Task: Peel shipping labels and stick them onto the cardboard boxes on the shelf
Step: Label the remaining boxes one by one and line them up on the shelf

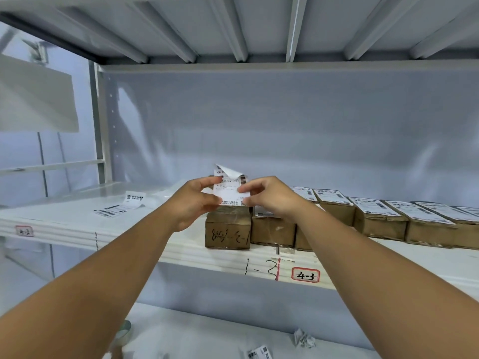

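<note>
A white shipping label (230, 187) is held upright above the leftmost cardboard box (228, 230), its top corner curled away from the backing. My left hand (193, 202) pinches its left edge. My right hand (267, 196) pinches its right edge. That box has black handwriting on its front, and its top is bare. To its right a row of several cardboard boxes (381, 221) runs along the white shelf (77, 224), with labels on top of them.
A strip of spare labels (119, 207) lies on the shelf to the left. A red-framed tag "4-3" (305, 275) marks the shelf's front edge. On the lower shelf lie a tape roll (124, 330), crumpled paper (303, 339) and a label scrap (259, 353).
</note>
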`<act>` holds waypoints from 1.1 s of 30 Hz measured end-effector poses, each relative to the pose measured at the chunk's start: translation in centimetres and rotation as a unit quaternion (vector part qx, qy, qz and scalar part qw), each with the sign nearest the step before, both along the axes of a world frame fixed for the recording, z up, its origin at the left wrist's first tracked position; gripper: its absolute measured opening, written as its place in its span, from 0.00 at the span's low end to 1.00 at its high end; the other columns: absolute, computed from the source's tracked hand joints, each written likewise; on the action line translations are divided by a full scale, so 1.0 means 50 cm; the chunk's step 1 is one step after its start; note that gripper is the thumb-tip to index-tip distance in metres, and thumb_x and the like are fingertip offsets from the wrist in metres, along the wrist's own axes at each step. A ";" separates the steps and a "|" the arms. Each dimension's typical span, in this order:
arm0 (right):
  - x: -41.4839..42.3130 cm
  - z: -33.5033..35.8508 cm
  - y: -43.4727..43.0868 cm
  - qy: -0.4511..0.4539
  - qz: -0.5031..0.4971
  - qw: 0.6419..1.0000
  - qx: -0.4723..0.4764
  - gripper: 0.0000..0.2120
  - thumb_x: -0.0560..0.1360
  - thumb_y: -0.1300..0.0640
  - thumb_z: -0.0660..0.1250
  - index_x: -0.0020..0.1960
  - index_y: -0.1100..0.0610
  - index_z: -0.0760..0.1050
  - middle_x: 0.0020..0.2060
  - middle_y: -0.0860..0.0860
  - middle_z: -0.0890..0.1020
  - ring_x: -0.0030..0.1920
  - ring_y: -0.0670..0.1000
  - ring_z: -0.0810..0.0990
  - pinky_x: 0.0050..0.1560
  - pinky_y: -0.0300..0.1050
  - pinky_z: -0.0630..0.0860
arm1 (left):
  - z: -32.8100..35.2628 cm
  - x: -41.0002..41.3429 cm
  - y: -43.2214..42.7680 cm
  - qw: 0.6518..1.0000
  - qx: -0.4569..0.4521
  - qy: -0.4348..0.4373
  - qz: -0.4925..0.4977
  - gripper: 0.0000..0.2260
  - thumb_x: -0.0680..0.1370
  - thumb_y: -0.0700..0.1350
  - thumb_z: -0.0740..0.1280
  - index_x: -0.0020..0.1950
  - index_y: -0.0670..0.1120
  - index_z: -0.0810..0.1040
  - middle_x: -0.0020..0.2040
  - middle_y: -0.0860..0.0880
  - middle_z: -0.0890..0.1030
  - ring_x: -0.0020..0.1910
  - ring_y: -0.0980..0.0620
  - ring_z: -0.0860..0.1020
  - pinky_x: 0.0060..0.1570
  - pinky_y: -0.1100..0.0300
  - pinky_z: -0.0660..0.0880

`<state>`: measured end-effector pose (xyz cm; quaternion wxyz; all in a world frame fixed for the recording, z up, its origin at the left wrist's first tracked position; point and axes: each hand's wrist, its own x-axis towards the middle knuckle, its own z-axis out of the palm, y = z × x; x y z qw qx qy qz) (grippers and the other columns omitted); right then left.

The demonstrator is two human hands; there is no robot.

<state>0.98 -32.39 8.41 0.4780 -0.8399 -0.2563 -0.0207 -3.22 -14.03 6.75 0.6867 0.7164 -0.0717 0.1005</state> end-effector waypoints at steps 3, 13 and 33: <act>0.002 -0.007 0.002 -0.012 0.005 0.999 -0.041 0.11 0.73 0.62 0.71 0.55 0.53 0.81 0.53 0.49 0.80 0.46 0.45 0.78 0.43 0.34 0.74 | -0.017 0.012 0.009 1.000 0.022 0.004 0.004 0.23 0.74 0.28 0.65 0.68 0.43 0.71 0.60 0.42 0.78 0.52 0.48 0.79 0.47 0.63 0.77; 0.003 -0.025 -0.005 -0.027 0.005 0.999 -0.045 0.09 0.71 0.59 0.74 0.51 0.52 0.82 0.40 0.43 0.77 0.42 0.42 0.75 0.44 0.36 0.71 | -0.029 0.023 0.011 0.983 0.177 -0.016 0.050 0.20 0.74 0.37 0.70 0.65 0.46 0.75 0.46 0.56 0.79 0.53 0.51 0.78 0.61 0.59 0.71; -0.014 -0.034 0.007 -0.041 0.013 0.998 -0.048 0.08 0.73 0.59 0.71 0.52 0.55 0.82 0.32 0.48 0.67 0.33 0.43 0.68 0.27 0.26 0.62 | -0.043 0.026 0.004 0.968 0.239 -0.033 0.074 0.21 0.74 0.42 0.72 0.66 0.48 0.75 0.34 0.51 0.64 0.34 0.55 0.67 0.40 0.64 0.64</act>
